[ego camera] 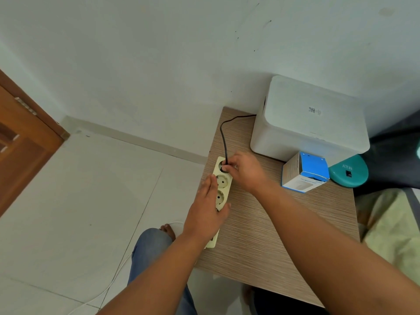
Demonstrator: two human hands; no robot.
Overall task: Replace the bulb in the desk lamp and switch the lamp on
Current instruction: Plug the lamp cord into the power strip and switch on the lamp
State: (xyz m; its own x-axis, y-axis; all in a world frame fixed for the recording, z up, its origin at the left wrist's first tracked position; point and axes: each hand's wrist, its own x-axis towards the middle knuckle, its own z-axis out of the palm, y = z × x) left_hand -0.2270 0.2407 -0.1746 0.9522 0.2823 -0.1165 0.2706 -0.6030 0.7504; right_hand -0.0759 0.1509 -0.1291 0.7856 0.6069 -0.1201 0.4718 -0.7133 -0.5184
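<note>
A cream power strip (221, 185) lies along the left edge of the wooden table (272, 223). My left hand (208, 208) presses down on the strip, fingers wrapped around its middle. My right hand (244, 170) pinches a black plug (223, 167) at the strip's far socket. The plug's black cord (223, 137) runs back behind a white box. The desk lamp's teal base (350, 171) sits at the table's right edge; the rest of the lamp is out of view. A blue and white bulb carton (303, 172) stands beside the base.
A white lidded box (311, 119) stands at the back of the table against the wall. A white cable (106, 289) trails over the tiled floor past my knee. A brown door (20, 142) is at the left, and fabric (395, 226) lies at the right.
</note>
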